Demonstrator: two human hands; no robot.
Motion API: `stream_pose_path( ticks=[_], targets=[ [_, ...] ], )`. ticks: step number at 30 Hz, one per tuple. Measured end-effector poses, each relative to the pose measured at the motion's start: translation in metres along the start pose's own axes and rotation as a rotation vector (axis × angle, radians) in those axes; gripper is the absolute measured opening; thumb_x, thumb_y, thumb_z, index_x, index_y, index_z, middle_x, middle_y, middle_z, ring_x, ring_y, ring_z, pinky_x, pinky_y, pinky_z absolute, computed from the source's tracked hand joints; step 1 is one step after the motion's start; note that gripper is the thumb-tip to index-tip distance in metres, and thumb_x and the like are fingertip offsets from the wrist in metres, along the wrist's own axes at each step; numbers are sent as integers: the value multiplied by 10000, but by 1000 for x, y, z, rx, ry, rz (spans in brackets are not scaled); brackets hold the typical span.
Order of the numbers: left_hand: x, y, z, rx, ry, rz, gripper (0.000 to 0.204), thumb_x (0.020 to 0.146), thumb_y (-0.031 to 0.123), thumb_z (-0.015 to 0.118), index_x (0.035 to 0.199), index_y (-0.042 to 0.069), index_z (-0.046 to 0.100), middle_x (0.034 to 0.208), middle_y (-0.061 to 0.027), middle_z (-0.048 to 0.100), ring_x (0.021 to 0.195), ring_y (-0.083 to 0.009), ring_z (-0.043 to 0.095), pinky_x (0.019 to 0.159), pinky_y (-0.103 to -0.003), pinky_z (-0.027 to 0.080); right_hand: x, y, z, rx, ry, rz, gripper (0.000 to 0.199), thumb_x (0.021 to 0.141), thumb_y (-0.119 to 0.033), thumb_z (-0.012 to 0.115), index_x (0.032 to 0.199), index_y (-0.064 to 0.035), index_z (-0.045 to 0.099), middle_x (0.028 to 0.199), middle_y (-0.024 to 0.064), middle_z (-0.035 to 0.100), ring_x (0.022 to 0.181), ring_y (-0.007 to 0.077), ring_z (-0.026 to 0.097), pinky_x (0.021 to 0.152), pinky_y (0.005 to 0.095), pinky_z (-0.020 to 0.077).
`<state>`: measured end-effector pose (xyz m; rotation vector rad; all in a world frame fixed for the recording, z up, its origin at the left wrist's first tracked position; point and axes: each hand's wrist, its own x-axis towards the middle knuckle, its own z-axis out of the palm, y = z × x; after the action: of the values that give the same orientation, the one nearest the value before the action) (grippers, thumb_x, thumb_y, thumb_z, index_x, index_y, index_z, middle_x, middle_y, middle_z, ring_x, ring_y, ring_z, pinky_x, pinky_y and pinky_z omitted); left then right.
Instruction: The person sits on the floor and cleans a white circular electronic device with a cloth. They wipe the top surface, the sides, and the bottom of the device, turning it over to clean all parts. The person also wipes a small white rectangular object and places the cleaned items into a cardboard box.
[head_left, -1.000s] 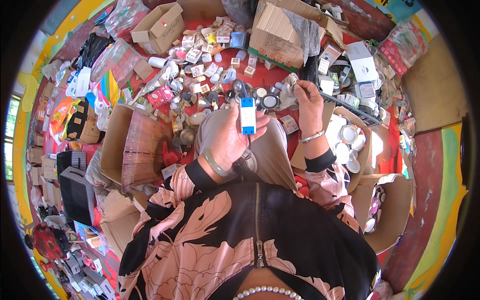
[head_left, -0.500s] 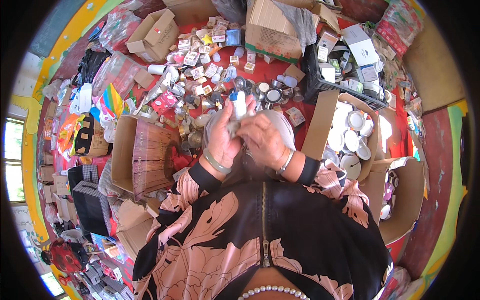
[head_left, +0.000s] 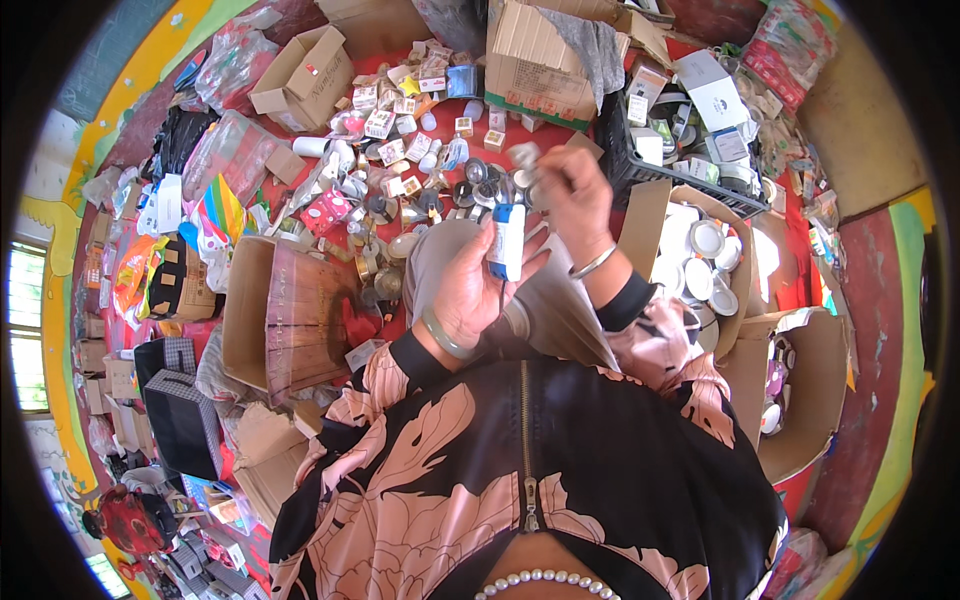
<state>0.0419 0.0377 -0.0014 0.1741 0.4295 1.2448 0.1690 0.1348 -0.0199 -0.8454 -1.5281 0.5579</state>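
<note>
My left hand (head_left: pixel 470 290) holds a white LED driver with blue ends (head_left: pixel 507 242) above my lap. Its thumb presses against the driver's side, and the fingers show beyond the other side. A thin dark wire hangs from the driver's lower end, and more leads reach up from the top. Up and to the right is my right hand (head_left: pixel 577 195), apart from the driver and smeared by motion. Its fingers pinch a small pale thing (head_left: pixel 523 155), too blurred to name. Round metal lamp housings (head_left: pixel 480 168) lie on the red floor just past the hands.
On the right a cardboard box (head_left: pixel 640 235) holds round white lamps (head_left: pixel 707 238); a black crate (head_left: pixel 625 165) of parts stands behind it. Small boxes (head_left: pixel 380 124) litter the far floor. An open wood-patterned carton (head_left: pixel 300 315) stands left, beside my knee.
My right hand has lifted away from the left, up and to the right, with a small pale thing. The left hand has lowered slightly and moved right, and the driver now shows fully.
</note>
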Motion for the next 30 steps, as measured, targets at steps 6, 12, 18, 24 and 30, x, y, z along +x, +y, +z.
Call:
stream_pose_path(
  ticks=[6,12,18,24,30],
  targets=[
    [0,19,-22,216,9,48,365,925,198,512,1266,97,429,1146,-135,545,946,-215,568,739,-376,504,8,2,-35,527,48,677,136,828,47,569,941,-11,616,849,6,611,705,44,537,621,176,433],
    [7,7,-18,625,-47,310,672,819,-63,546,1417,82,278,1196,-23,498,1062,-106,482,893,-265,397,4,-33,-38,502,-153,667,204,804,68,572,976,-17,639,854,11,618,700,34,523,607,181,426],
    [7,10,-20,1087,-30,361,596,756,-31,630,1315,41,436,1089,-20,569,981,-109,518,858,-261,415,-18,-44,-6,-251,-271,-310,265,640,16,623,888,-71,663,921,75,613,834,266,577,720,336,490],
    [3,7,-34,1431,107,634,519,696,14,678,1197,19,539,940,-136,623,830,-236,606,737,-320,475,-26,-54,-11,-159,-447,-289,220,662,7,605,862,-67,658,913,98,606,830,284,574,712,350,490],
    [2,6,-27,1658,116,775,505,709,63,698,1186,0,542,982,-220,621,907,-337,617,760,-349,485,-23,-64,-7,-217,-435,-376,253,656,64,619,878,-57,627,888,108,603,849,287,588,725,348,496]
  ],
)
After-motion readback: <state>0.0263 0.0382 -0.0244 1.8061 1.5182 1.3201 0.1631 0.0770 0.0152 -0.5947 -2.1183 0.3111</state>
